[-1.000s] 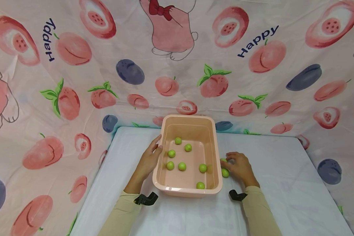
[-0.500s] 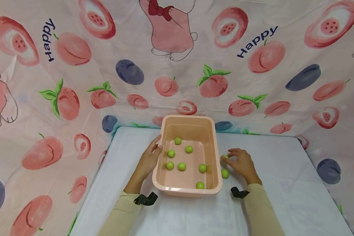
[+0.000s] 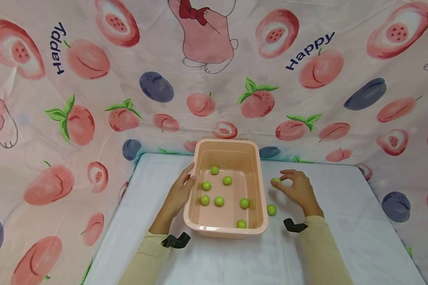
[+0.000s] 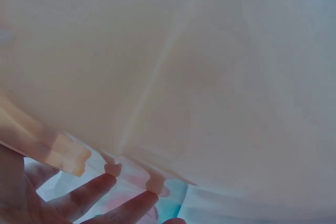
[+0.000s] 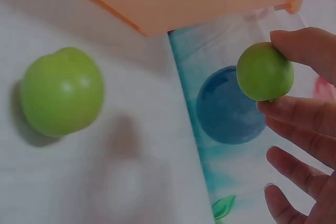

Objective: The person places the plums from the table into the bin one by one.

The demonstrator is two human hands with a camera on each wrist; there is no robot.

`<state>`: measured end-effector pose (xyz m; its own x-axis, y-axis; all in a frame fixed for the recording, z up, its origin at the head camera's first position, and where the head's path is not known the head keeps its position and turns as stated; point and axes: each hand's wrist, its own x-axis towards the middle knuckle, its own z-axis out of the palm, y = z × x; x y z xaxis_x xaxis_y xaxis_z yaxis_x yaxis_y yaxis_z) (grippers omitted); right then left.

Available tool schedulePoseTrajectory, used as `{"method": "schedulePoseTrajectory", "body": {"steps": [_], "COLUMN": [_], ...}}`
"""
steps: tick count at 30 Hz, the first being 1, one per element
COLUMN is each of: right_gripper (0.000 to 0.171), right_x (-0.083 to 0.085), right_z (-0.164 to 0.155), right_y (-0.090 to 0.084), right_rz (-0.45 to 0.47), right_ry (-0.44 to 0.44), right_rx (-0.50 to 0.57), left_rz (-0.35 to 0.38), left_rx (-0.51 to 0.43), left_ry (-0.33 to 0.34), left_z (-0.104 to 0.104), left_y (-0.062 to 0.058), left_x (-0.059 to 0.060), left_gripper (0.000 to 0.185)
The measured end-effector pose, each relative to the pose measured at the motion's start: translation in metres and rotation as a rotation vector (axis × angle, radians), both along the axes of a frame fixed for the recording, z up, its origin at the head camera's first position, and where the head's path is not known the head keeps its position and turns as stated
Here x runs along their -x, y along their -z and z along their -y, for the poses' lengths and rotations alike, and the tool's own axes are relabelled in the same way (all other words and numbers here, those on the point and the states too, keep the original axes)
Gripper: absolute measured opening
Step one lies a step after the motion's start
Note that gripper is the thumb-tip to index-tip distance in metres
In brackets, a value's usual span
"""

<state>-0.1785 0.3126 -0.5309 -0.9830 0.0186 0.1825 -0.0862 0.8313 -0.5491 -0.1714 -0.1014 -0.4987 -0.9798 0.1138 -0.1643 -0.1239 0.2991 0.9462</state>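
Head view shows the right hand [image 3: 299,189] pinching a green fruit [image 3: 275,180] in a light fingertip grip that might slip, the flat left hand [image 3: 178,194] bracing the basin [image 3: 228,233].

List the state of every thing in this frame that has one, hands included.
Left hand: open, resting against the basin's left wall.
Right hand: pinching a green fruit, lifted off the table.
Basin: upright, holding seven green fruits.
Loose green fruit: lying on the table, right of the basin.
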Motion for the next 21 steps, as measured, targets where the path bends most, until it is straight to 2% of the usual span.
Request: {"method": "schedulePoseTrajectory", "body": {"steps": [15, 21], "right_gripper": [0.045, 0.042], "right_x": [0.002, 0.002], "right_z": [0.003, 0.007], "right_y": [-0.058, -0.073], "right_rz": [-0.145, -0.183], "right_ry": [-0.036, -0.053], "right_rx": [0.003, 0.014], "left_rz": [0.002, 0.003], "left_rx": [-0.003, 0.004], "left_ry": [0.004, 0.006], "left_z": [0.001, 0.001], "left_y": [0.0, 0.001], "left_x": [-0.001, -0.001], "left_gripper": [0.049, 0.05]}}
